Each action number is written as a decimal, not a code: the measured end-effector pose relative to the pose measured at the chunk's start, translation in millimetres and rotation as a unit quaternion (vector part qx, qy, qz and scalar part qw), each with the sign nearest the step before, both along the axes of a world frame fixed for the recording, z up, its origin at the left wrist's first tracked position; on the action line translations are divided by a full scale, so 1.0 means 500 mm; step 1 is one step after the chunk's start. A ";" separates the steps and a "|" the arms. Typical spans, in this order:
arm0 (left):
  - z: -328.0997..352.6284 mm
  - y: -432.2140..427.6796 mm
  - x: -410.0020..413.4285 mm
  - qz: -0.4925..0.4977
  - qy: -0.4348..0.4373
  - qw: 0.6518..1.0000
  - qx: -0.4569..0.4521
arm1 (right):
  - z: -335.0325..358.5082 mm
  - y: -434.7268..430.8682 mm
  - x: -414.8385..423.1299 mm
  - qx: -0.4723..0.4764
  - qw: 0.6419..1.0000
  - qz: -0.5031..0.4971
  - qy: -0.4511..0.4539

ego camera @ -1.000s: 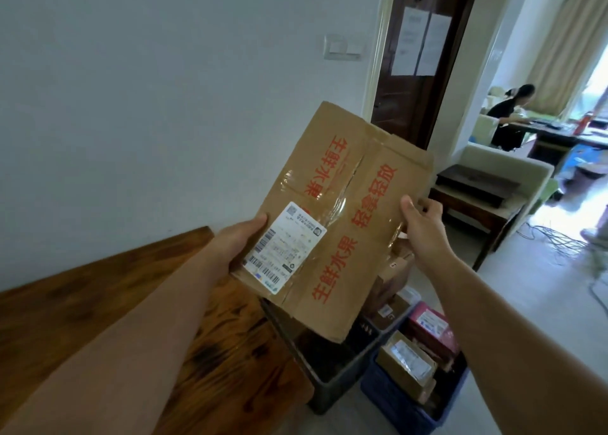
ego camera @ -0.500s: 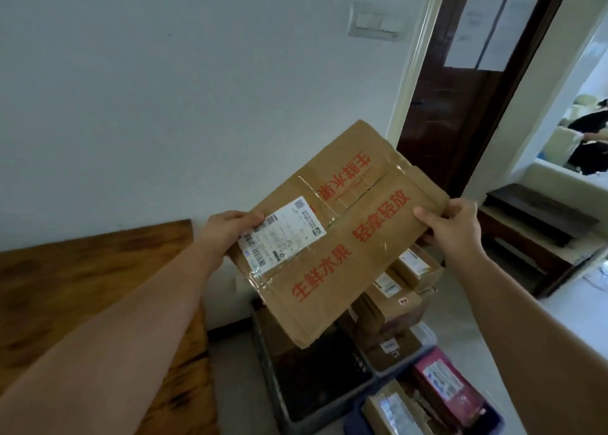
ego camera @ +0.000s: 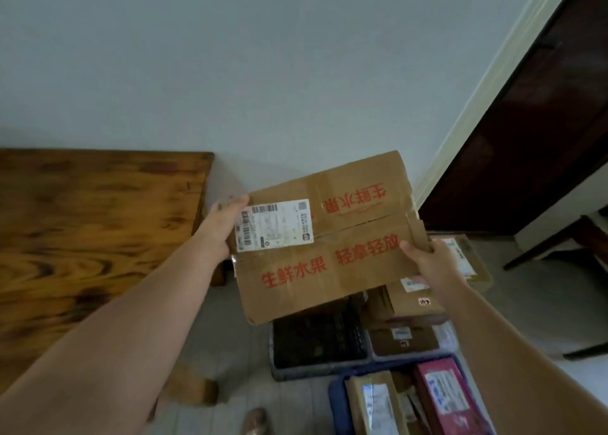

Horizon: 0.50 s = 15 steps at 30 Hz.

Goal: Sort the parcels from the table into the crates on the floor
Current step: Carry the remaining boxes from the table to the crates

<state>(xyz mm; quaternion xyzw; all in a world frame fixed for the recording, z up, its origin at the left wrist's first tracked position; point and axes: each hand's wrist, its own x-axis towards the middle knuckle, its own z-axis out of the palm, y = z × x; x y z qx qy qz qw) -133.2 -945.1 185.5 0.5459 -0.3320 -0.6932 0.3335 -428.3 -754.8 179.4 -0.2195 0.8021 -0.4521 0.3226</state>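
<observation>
Pale floor [ego camera: 296, 411] fills the bottom of the view, seen from a head camera looking down, with a shoe tip [ego camera: 258, 421] at the very edge. Nearest on the right sits a blue crate [ego camera: 335, 398] holding a red parcel [ego camera: 444, 398] and a brown labelled parcel [ego camera: 371, 401]. Just behind it stands a grey crate [ego camera: 279, 372] with a dark inside. A paler crate [ego camera: 449, 336] beside that one is stacked with brown boxes [ego camera: 404, 339].

Above these crates, and hiding their far ends, a large flat cardboard parcel [ego camera: 345, 260] is held in the air, tilted slightly. It has red printed characters and a white shipping label [ego camera: 276, 225] near its left end.

The left hand [ego camera: 223, 224] grips the parcel's left edge beside the label, thumb lying on the top face, fingers out of sight behind it. The right hand [ego camera: 427, 263] holds the near right corner, thumb pressed on top, fingers curled underneath.

To the left is a wooden table [ego camera: 82, 237], its leg [ego camera: 194, 388] showing below the left forearm. Another flat parcel [ego camera: 467, 257] lies on the floor beyond the right hand. Farthest back are a plain light wall [ego camera: 263, 72] and a dark door [ego camera: 526, 138] on the right.
</observation>
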 end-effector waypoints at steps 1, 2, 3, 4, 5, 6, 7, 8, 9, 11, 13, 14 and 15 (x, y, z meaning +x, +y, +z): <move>-0.016 -0.004 -0.002 0.009 -0.014 1.000 -0.007 | -0.019 -0.004 0.004 0.010 1.000 -0.003 0.011; -0.036 -0.008 -0.003 0.022 -0.034 0.999 -0.011 | -0.041 -0.009 0.008 0.018 1.000 -0.008 0.023; -0.055 -0.010 -0.001 0.035 -0.052 0.998 -0.012 | -0.060 -0.011 0.014 0.023 0.999 -0.012 0.035; -0.074 -0.012 0.001 0.042 -0.067 0.997 -0.012 | -0.073 -0.012 0.021 0.026 0.999 -0.009 0.042; -0.098 -0.015 0.003 0.043 -0.084 0.995 -0.010 | -0.092 -0.012 0.029 0.036 0.999 0.001 0.037; -0.118 -0.017 0.006 0.041 -0.098 0.994 -0.004 | -0.106 -0.014 0.035 0.044 0.999 0.011 0.023; -0.134 -0.017 0.009 0.040 -0.106 0.994 0.006 | -0.116 -0.014 0.039 0.055 0.998 0.018 0.003; -0.153 -0.019 0.010 0.038 -0.107 0.993 0.021 | -0.131 -0.016 0.042 0.070 0.997 0.016 -0.017; -0.171 -0.019 0.011 0.037 -0.106 0.993 0.033 | -0.143 -0.017 0.043 0.084 0.996 0.008 -0.035; -0.199 -0.018 0.008 0.027 -0.112 0.992 0.052 | -0.169 -0.016 0.046 0.100 0.993 -0.004 -0.066; -0.240 -0.034 0.003 0.025 -0.125 0.990 0.068 | -0.217 -0.025 0.049 0.121 0.990 -0.007 -0.070; -0.258 -0.036 0.002 0.023 -0.128 0.989 0.074 | -0.237 -0.023 0.053 0.130 0.989 -0.004 -0.067; -0.281 -0.039 0.000 0.019 -0.138 0.987 0.082 | -0.264 -0.023 0.057 0.143 0.988 -0.001 -0.067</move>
